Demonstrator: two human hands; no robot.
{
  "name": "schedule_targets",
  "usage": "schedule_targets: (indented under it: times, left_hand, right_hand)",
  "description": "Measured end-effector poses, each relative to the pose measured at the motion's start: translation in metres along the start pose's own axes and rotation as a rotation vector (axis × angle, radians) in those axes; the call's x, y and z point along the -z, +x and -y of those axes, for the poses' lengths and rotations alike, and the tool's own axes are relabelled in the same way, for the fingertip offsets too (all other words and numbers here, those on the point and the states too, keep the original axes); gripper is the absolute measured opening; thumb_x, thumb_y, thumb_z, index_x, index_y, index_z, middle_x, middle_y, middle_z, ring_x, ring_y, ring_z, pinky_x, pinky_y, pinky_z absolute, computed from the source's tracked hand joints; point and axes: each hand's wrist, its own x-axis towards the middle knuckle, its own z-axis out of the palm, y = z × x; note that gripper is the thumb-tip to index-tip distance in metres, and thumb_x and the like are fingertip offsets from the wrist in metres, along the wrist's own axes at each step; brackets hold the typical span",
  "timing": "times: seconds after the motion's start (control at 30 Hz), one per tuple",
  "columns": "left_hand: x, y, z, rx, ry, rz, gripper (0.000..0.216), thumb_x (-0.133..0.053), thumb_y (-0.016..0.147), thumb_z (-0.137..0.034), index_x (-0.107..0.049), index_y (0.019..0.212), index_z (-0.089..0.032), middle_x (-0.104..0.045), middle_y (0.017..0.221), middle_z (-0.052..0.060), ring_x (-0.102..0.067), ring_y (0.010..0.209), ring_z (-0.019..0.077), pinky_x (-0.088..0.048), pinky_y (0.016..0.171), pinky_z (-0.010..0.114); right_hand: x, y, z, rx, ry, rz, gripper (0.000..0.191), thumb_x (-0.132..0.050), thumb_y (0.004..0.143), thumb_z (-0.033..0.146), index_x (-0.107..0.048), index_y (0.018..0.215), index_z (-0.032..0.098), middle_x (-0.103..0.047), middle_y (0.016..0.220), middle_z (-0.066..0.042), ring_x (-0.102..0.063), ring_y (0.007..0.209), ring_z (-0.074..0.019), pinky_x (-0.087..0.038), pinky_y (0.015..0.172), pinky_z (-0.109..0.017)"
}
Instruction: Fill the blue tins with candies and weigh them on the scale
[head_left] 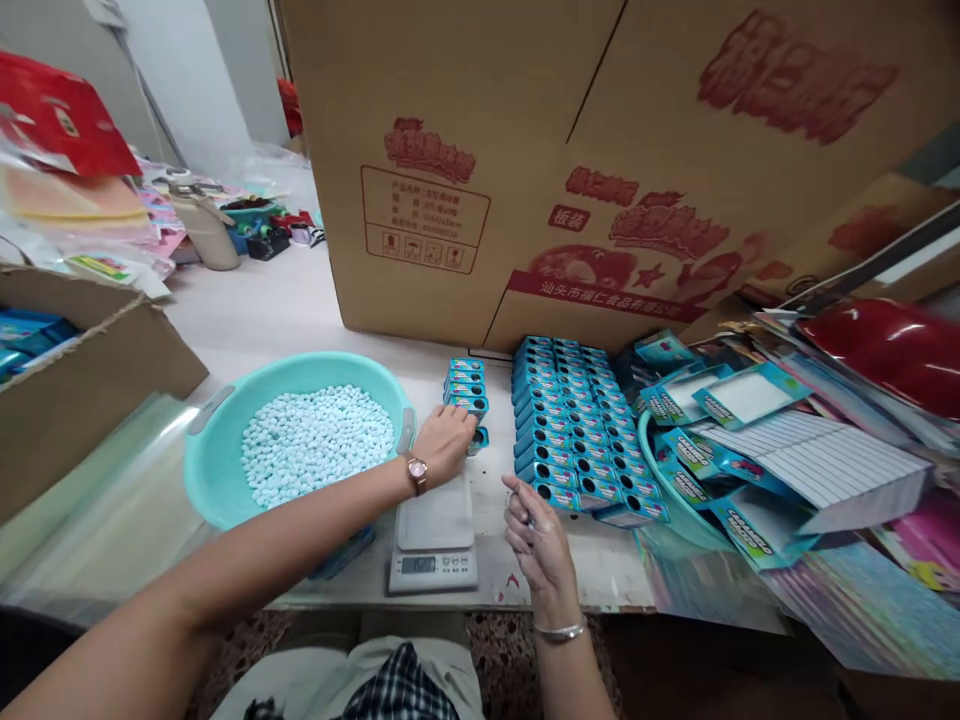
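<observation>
My left hand (448, 440), with a watch on the wrist, reaches over the small digital scale (435, 540) and closes on a small blue box (478, 438) at the foot of a short stack of the same boxes (466, 385). My right hand (534, 530) hovers right of the scale with fingers curled round something small I cannot make out. A teal basin (217, 460) full of pale blue tablets (315, 440) stands to the left. Several rows of filled blue boxes (577, 420) lie to the right.
A big printed cardboard carton (600, 150) walls off the back of the table. Flat unfolded blue packs (720, 440) and stacked printed sheets (825, 470) pile up at the right. An open carton (82, 390) and clear film (112, 500) sit at the left; a bottle (206, 225) stands behind.
</observation>
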Motion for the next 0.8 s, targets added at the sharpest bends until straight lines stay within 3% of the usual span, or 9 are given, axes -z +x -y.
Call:
schedule_targets:
  times: [0.13, 0.3, 0.47, 0.6, 0.8]
  left_hand:
    - [-0.021, 0.037, 0.009, -0.017, 0.051, 0.002, 0.033, -0.057, 0.075, -0.009, -0.057, 0.108, -0.010, -0.062, 0.106, 0.016, -0.053, 0.102, 0.0302, -0.037, 0.093, 0.043]
    - [-0.037, 0.054, 0.006, -0.002, 0.099, -0.012, 0.051, -0.045, 0.083, -0.006, -0.043, 0.134, -0.004, -0.062, 0.112, 0.019, -0.050, 0.109, 0.0310, -0.030, 0.101, 0.049]
    - [-0.043, 0.062, 0.003, 0.048, 0.093, 0.026, 0.034, -0.043, 0.086, -0.006, -0.059, 0.115, -0.005, -0.060, 0.111, 0.021, -0.050, 0.107, 0.0318, -0.038, 0.092, 0.049]
    - [-0.048, 0.076, 0.014, 0.128, 0.071, 0.035, 0.029, -0.040, 0.091, -0.006, -0.061, 0.111, -0.004, -0.058, 0.113, 0.022, -0.054, 0.105, 0.0300, -0.046, 0.080, 0.043]
    - [-0.050, 0.094, 0.034, 0.223, 0.035, 0.010, 0.031, -0.059, 0.092, -0.031, -0.057, 0.119, -0.015, -0.058, 0.121, 0.009, -0.058, 0.108, 0.0230, -0.052, 0.089, 0.043]
  right_hand:
    - [0.006, 0.002, -0.004, -0.013, 0.043, -0.007, 0.042, -0.082, 0.068, 0.040, -0.070, 0.099, 0.014, -0.034, 0.059, 0.010, -0.017, 0.041, 0.0004, -0.011, 0.036, -0.014]
    - [0.013, 0.007, -0.012, -0.043, 0.063, -0.001, 0.040, -0.082, 0.068, 0.041, -0.071, 0.096, 0.015, -0.033, 0.058, 0.010, -0.014, 0.040, 0.0006, -0.009, 0.036, -0.015]
    - [0.020, 0.010, -0.017, -0.046, 0.048, -0.030, 0.040, -0.082, 0.068, 0.041, -0.071, 0.097, 0.015, -0.033, 0.059, 0.010, -0.016, 0.041, -0.0004, -0.009, 0.037, -0.016]
    - [0.022, 0.010, -0.016, -0.037, 0.035, -0.043, 0.042, -0.082, 0.068, 0.042, -0.071, 0.097, 0.015, -0.033, 0.059, 0.009, -0.017, 0.041, -0.0006, -0.010, 0.037, -0.016]
    - [0.025, 0.009, -0.019, -0.021, 0.038, -0.056, 0.042, -0.082, 0.067, 0.042, -0.071, 0.097, 0.015, -0.033, 0.059, 0.010, -0.016, 0.041, -0.0001, -0.009, 0.037, -0.016]
